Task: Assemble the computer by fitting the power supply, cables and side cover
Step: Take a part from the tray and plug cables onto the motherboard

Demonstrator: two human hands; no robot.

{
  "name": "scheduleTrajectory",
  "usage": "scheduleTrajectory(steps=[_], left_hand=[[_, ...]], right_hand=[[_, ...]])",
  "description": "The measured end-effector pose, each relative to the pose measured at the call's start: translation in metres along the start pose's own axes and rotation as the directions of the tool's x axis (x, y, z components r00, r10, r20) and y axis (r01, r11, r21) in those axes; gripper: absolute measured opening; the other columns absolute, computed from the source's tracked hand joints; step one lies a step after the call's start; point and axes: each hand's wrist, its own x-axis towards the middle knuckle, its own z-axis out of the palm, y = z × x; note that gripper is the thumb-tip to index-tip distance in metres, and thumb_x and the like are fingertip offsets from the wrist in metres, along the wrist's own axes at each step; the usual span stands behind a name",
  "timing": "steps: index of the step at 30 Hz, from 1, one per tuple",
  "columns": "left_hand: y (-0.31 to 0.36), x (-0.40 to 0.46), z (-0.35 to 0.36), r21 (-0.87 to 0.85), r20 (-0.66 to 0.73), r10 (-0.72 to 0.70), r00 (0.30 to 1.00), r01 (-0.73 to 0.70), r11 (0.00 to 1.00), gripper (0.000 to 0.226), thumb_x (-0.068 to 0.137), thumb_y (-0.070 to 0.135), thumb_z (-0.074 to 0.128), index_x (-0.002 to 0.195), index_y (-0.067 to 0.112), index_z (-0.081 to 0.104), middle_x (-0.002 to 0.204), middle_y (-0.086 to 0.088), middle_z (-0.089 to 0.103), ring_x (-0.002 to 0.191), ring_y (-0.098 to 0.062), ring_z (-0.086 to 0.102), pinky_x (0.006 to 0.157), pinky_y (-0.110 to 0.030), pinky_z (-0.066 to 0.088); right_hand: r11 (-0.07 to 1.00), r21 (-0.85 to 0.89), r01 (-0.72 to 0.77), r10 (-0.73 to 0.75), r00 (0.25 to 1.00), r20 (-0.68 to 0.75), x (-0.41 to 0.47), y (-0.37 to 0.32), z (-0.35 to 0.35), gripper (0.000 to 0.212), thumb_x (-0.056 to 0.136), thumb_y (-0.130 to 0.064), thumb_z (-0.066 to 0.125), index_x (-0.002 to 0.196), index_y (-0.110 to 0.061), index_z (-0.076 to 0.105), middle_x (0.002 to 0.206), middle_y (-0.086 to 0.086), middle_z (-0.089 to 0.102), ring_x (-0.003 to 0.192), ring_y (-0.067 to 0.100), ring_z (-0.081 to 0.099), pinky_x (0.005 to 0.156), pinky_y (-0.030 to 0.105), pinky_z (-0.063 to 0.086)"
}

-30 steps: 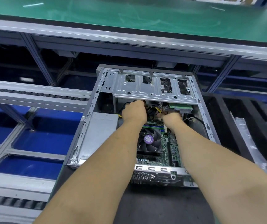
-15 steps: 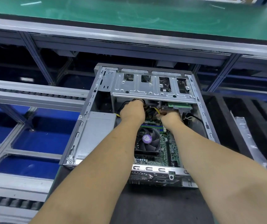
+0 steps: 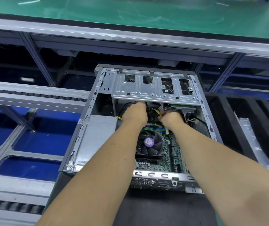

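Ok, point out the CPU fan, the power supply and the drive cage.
CPU fan [image 3: 149,142], head view, on its purple hub label.
power supply [image 3: 97,141], head view, on its grey top panel.
drive cage [image 3: 153,90], head view, on its flat metal plate.

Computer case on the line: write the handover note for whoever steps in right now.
Left hand and right hand: both deep under the drive cage, on the yellow-black cable bundle; exact grip hidden.
Power supply already sits in the open case, left of the CPU fan.
Left: finish the cable connections, then fit the side cover, which is not in view.
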Motion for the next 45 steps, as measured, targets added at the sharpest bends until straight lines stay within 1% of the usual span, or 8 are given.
scheduleTrajectory(steps=[9, 13, 15, 24, 28, 31, 38, 45], left_hand=[[0.0, -0.025, -0.011, -0.093, -0.126, 0.144, 0.981, -0.157, 0.983, 0.028, 0.106, 0.028, 0.043, 0.105, 0.006, 0.06, 0.104, -0.013, 0.051, 0.088, -0.032, 0.051, 0.082, -0.045, 0.051], [-0.002, -0.026, -0.001, -0.013, 0.241, 0.181, 0.954, -0.183, 0.983, 0.024, 0.105, 0.023, 0.044, 0.111, 0.009, 0.062, 0.115, -0.016, 0.063, 0.091, -0.029, 0.053, 0.081, -0.038, 0.047], [-0.001, -0.025, -0.001, -0.009, 0.302, 0.172, 0.938, -0.177, 0.984, 0.023, 0.105, 0.023, 0.043, 0.115, 0.014, 0.062, 0.118, -0.013, 0.063, 0.096, -0.028, 0.053, 0.085, -0.037, 0.046], [0.0, -0.018, -0.003, 0.076, 0.274, 0.022, 0.961, -0.045, 0.996, 0.022, 0.104, 0.026, 0.038, 0.1, 0.035, 0.058, 0.119, 0.001, 0.062, 0.115, -0.028, 0.054, 0.105, -0.05, 0.032], [0.001, -0.014, -0.005, 0.041, 0.236, 0.065, 0.97, -0.077, 0.996, 0.022, 0.102, 0.02, 0.044, 0.086, 0.028, 0.057, 0.101, 0.001, 0.062, 0.106, -0.028, 0.058, 0.1, -0.046, 0.043], [0.002, -0.014, -0.005, -0.03, 0.2, 0.104, 0.974, -0.1, 0.995, 0.013, 0.102, 0.024, 0.052, 0.103, 0.021, 0.064, 0.109, -0.006, 0.066, 0.102, -0.03, 0.06, 0.089, -0.042, 0.051], [-0.001, -0.017, -0.006, 0.074, 0.105, 0.049, 0.993, -0.057, 0.996, 0.036, 0.087, 0.004, 0.055, 0.117, 0.022, 0.064, 0.113, -0.006, 0.065, 0.099, -0.03, 0.062, 0.078, -0.04, 0.053], [-0.001, -0.013, -0.006, 0.118, -0.09, -0.035, 0.995, 0.046, 0.992, 0.008, 0.094, 0.015, 0.061, 0.101, 0.019, 0.063, 0.107, -0.007, 0.067, 0.105, -0.03, 0.063, 0.093, -0.04, 0.038]], right_hand=[[0.998, -0.012, 0.065, -0.065, 0.998, -0.006, -0.005, 0.007, -0.001, 0.04, 0.107, -0.033, 0.052, 0.131, -0.003, 0.06, 0.11, 0.015, 0.062, 0.102, 0.026, 0.057, 0.084, 0.031, 0.045], [0.988, -0.027, 0.153, -0.154, 0.987, -0.036, -0.017, 0.009, 0.005, 0.036, 0.104, -0.029, 0.057, 0.122, 0.001, 0.063, 0.098, 0.018, 0.067, 0.08, 0.025, 0.056, 0.066, 0.032, 0.045], [0.978, -0.08, 0.19, -0.19, 0.982, 0.006, -0.023, 0.007, 0.006, 0.033, 0.104, -0.027, 0.057, 0.122, 0.001, 0.06, 0.115, 0.021, 0.066, 0.097, 0.032, 0.062, 0.077, 0.036, 0.052], [0.901, -0.124, 0.416, -0.43, 0.895, -0.116, -0.043, 0.017, 0.005, 0.043, 0.096, -0.019, 0.068, 0.138, -0.012, 0.059, 0.13, 0.015, 0.064, 0.116, 0.033, 0.061, 0.098, 0.043, 0.051], [0.865, 0.002, 0.502, -0.497, 0.856, -0.139, -0.039, 0.016, 0.005, 0.022, 0.09, -0.014, 0.075, 0.112, -0.01, 0.075, 0.093, 0.013, 0.069, 0.085, 0.024, 0.056, 0.074, 0.029, 0.042], [0.882, -0.009, 0.471, -0.468, 0.872, -0.142, -0.032, 0.014, 0.007, 0.012, 0.094, -0.015, 0.069, 0.102, -0.006, 0.074, 0.092, 0.012, 0.069, 0.082, 0.023, 0.056, 0.068, 0.03, 0.042], [0.9, -0.047, 0.433, -0.436, 0.892, -0.12, -0.016, 0.011, 0.015, 0.024, 0.102, -0.016, 0.058, 0.12, -0.001, 0.06, 0.092, 0.001, 0.059, 0.078, 0.013, 0.052, 0.067, 0.028, 0.037], [0.916, -0.024, 0.401, -0.402, 0.913, -0.074, -0.008, 0.008, 0.018, 0.041, 0.104, -0.026, 0.056, 0.14, -0.006, 0.053, 0.13, 0.016, 0.063, 0.119, 0.032, 0.058, 0.094, 0.033, 0.046]])
